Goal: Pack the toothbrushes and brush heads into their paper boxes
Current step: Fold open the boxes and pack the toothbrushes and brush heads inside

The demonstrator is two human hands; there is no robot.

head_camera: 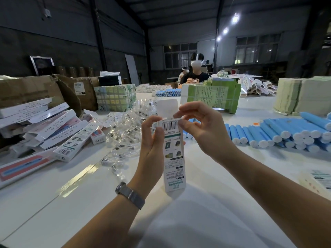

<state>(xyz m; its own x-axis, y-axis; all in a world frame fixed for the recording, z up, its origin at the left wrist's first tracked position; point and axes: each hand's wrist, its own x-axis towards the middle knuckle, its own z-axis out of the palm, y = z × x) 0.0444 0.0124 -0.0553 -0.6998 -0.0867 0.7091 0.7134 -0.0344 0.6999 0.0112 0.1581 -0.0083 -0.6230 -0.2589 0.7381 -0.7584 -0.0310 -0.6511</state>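
I hold a long white paper box upright above the table, barcode side facing me, its top flap standing open. My left hand grips the box's upper left side with thumb and fingers curled round it. At the box's top right corner, my right hand pinches a small side flap. A heap of brush heads in clear wrappers lies behind my left hand. Blue-wrapped toothbrushes lie in rows to the right.
Filled and flat white boxes pile up at the left beside brown cartons. A green bundled stack stands behind the box. Pale stacked bundles sit far right. A person works at the far side.
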